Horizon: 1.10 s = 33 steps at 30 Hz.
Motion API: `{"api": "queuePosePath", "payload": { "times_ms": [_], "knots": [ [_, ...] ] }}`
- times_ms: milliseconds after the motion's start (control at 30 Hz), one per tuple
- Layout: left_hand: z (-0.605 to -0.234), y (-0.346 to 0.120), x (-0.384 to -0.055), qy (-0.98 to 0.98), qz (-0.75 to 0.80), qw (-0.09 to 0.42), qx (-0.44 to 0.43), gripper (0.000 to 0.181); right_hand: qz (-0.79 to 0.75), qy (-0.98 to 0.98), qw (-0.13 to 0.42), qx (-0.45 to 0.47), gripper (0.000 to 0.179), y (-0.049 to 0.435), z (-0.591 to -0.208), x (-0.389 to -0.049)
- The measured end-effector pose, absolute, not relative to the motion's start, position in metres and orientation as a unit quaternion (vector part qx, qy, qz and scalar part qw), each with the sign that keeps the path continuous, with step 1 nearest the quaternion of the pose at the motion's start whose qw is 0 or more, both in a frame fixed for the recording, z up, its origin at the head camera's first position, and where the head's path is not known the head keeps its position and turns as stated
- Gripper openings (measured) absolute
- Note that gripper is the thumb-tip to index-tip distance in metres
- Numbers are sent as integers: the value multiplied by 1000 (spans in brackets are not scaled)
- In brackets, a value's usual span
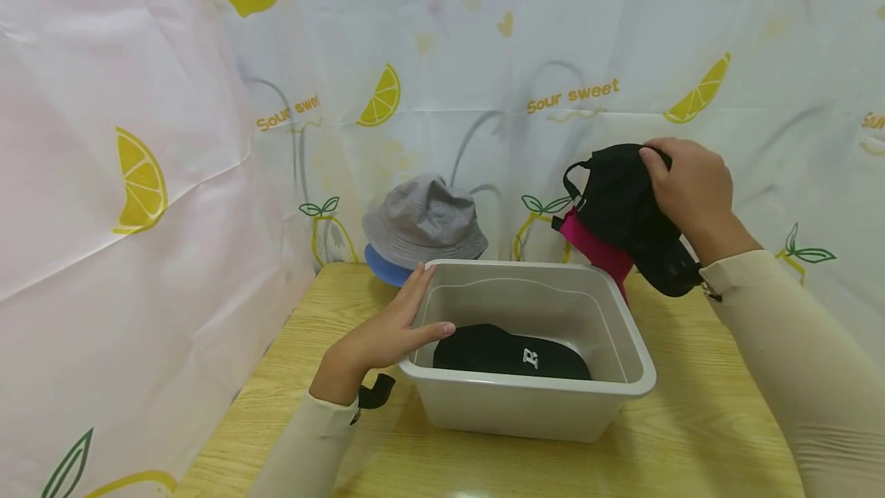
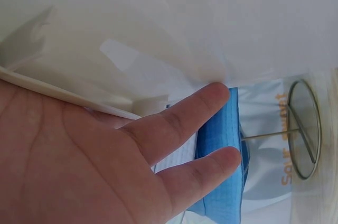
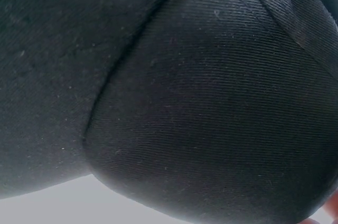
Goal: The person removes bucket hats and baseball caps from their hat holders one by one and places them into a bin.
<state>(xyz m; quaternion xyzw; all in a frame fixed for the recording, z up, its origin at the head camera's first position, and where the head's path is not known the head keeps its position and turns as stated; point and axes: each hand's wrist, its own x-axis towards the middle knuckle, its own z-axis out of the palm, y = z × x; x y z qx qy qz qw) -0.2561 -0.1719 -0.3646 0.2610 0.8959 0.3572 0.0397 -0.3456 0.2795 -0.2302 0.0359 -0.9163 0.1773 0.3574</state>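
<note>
My right hand [image 1: 694, 179] grips a black baseball cap [image 1: 618, 190] by its crown, held up behind the right side of a light grey plastic bin [image 1: 525, 410]. Black ribbed fabric of this cap [image 3: 211, 102] fills most of the right wrist view. Against the bin's left rim lies my left hand [image 1: 380, 336], its thumb reaching over the inside and its fingers extended along the outside. The left wrist view shows straight fingers [image 2: 179, 123] touching the outer wall. Inside the bin rests another black cap [image 1: 484, 348] with a white letter.
A grey bucket hat [image 1: 425, 221] sits over a blue hat [image 1: 387, 266] behind the bin's left corner. Partly hidden behind the raised cap is a magenta cap [image 1: 598, 248]. A wire ring stand [image 2: 304, 129] shows beside the blue hat. Lemon-printed curtains [image 1: 429, 37] enclose the wooden table [image 1: 698, 406].
</note>
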Motion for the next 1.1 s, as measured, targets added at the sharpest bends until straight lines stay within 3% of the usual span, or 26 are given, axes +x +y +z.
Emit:
{"api": "queuePosePath", "payload": {
  "times_ms": [1100],
  "knots": [
    [-361,-171,-253,894,365,45,257,105,214,-869,429,121,42,236,-204,-319]
  ]
}}
